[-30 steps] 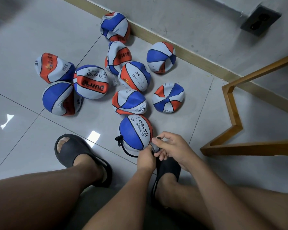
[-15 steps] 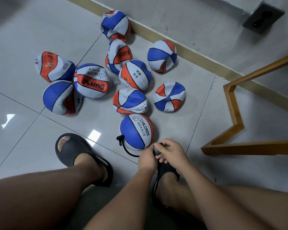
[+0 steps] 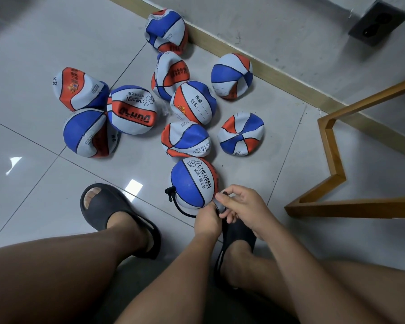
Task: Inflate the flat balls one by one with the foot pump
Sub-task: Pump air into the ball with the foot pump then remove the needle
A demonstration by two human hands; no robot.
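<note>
Both hands stay by the ball (image 3: 192, 183): right hand (image 3: 243, 206) pinches the pump part (image 3: 220, 206), left hand (image 3: 207, 222) hides its grip.

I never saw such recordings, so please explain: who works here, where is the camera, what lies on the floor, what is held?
No machine: a person works with bare hands. The pictures come from one camera on the person's head, looking down over the legs. On the tiled floor lie ten red, white and blue balls, most crumpled flat. A black hose reaches the nearest ball. The right hand pinches a small grey part beside that ball; the left hand is next to it, fingers hidden.
</note>
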